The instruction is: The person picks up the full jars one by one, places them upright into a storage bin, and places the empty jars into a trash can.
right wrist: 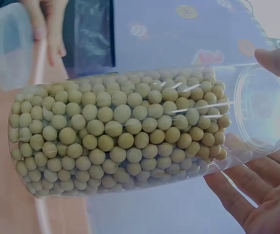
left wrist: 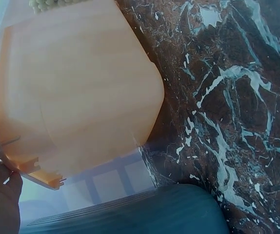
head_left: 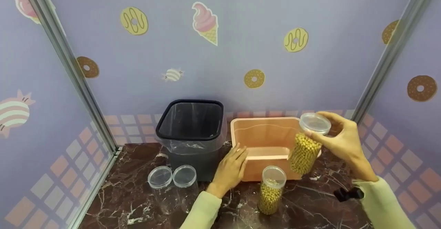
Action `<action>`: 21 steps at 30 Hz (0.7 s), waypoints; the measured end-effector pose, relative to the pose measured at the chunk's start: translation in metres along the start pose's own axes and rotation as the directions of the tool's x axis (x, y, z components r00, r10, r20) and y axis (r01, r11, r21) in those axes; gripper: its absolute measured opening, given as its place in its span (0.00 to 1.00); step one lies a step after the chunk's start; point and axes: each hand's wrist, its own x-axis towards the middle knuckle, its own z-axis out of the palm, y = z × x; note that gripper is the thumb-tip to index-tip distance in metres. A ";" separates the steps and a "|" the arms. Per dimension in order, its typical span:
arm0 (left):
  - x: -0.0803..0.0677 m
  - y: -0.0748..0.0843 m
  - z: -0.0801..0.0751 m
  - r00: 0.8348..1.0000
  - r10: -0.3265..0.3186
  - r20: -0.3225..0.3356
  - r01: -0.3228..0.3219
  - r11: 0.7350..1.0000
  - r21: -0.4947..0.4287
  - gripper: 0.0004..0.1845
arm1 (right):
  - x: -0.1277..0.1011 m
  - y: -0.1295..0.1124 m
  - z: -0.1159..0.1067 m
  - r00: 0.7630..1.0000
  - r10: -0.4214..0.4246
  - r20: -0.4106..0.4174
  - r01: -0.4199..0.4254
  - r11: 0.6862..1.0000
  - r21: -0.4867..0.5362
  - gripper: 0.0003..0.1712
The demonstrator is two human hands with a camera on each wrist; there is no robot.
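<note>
In the head view my right hand (head_left: 344,141) grips a clear lidded jar by its top. The jar, full of round yellow beans (head_left: 305,155), is lifted and tilted at the right front of an orange plastic bin (head_left: 256,168). Thumb and fingers lie on opposite sides of the jar's lid end (right wrist: 262,107) in the right wrist view. My left hand (head_left: 231,168) holds the bin's rim near its front left corner, fingers reaching over the edge. A second lidded jar of beans (head_left: 270,198) stands upright on the table before the bin.
Two clear lidded jars (head_left: 161,178) without beans stand at the left front. Behind them is a dark bin (head_left: 193,163) with a black rim and clear liner. A small black object (head_left: 348,194) shows by the right sleeve. Patterned walls enclose the marbled table (head_left: 134,201).
</note>
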 end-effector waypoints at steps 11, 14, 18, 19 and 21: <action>0.000 0.001 -0.001 1.000 0.008 -0.020 -0.008 1.000 -0.006 0.21 | 0.047 -0.026 -0.003 1.000 -0.009 0.013 0.010 0.998 -0.054 0.36; -0.001 0.000 -0.001 1.000 0.009 -0.028 -0.009 1.000 -0.004 0.20 | 0.058 -0.024 0.001 1.000 -0.010 0.005 0.010 0.999 -0.052 0.35; -0.001 -0.001 0.001 0.999 0.014 -0.038 -0.014 1.000 0.003 0.20 | 0.070 -0.013 0.007 1.000 -0.009 -0.014 0.008 0.999 -0.036 0.35; -0.001 -0.001 0.001 0.999 0.016 -0.039 -0.016 1.000 0.006 0.20 | 0.072 -0.010 0.009 1.000 -0.008 -0.018 0.008 0.999 -0.033 0.35; 0.000 -0.001 0.002 0.999 0.016 -0.036 -0.016 1.000 0.011 0.20 | 0.076 -0.002 0.013 1.000 -0.003 -0.025 0.002 1.000 -0.024 0.36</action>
